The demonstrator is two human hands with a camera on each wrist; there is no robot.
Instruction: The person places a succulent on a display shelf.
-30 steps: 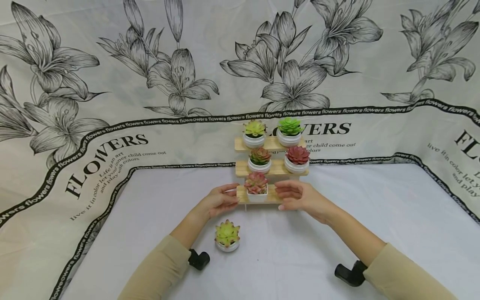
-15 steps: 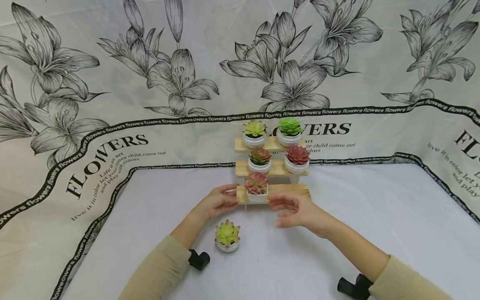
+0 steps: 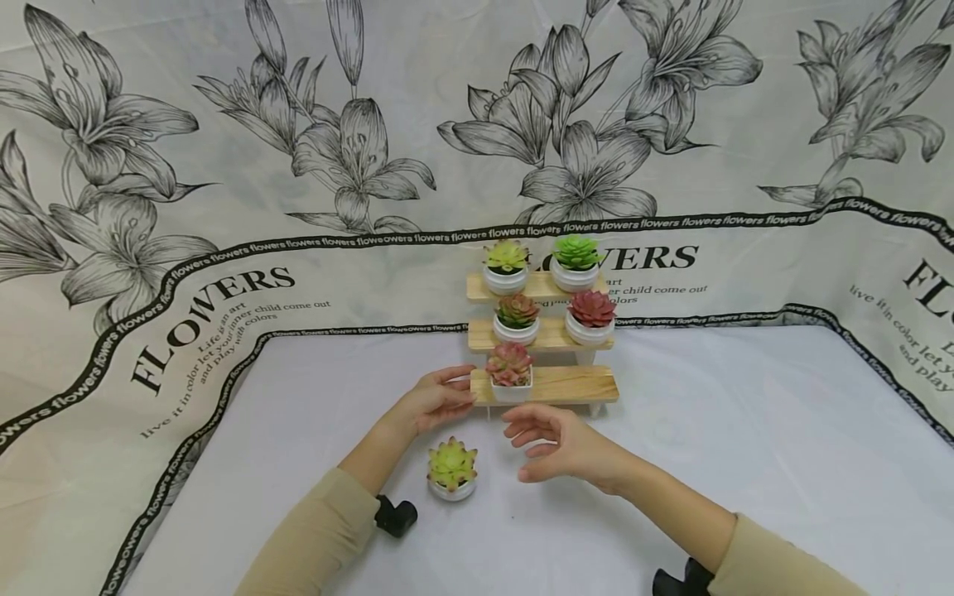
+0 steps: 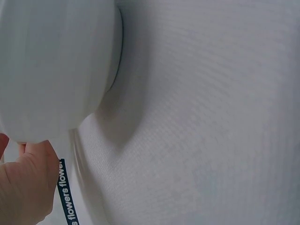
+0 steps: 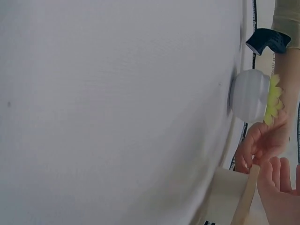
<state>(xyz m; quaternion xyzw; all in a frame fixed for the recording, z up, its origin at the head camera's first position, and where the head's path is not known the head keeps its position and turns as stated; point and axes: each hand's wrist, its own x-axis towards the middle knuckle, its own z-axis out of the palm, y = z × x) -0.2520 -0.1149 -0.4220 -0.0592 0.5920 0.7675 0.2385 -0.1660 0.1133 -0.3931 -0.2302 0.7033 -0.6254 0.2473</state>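
A three-tier wooden plant stand (image 3: 574, 385) holds small potted succulents. My left hand (image 3: 436, 400) grips the left end of its lowest shelf, beside a pink succulent in a square white pot (image 3: 511, 374). My right hand (image 3: 570, 447) hovers in front of that shelf, holding nothing, with its fingers loosely bent. Left of it on the table stands a yellow-green succulent in a round white pot (image 3: 451, 468). In the left wrist view this white pot (image 4: 56, 65) hides part of the left hand (image 4: 28, 185). The right wrist view shows the pot (image 5: 250, 96) side-on.
On the middle shelf are a reddish-green succulent (image 3: 517, 319) and a dark red one (image 3: 592, 316). The top shelf bears a yellow-green succulent (image 3: 505, 266) and a bright green one (image 3: 575, 262). A flower-printed cloth (image 3: 373, 281) hangs behind the white table (image 3: 745, 430).
My right hand has left the right part of the lowest shelf and moved toward me and left, nearer the yellow-green succulent on the table. My left hand stays at the shelf's end.
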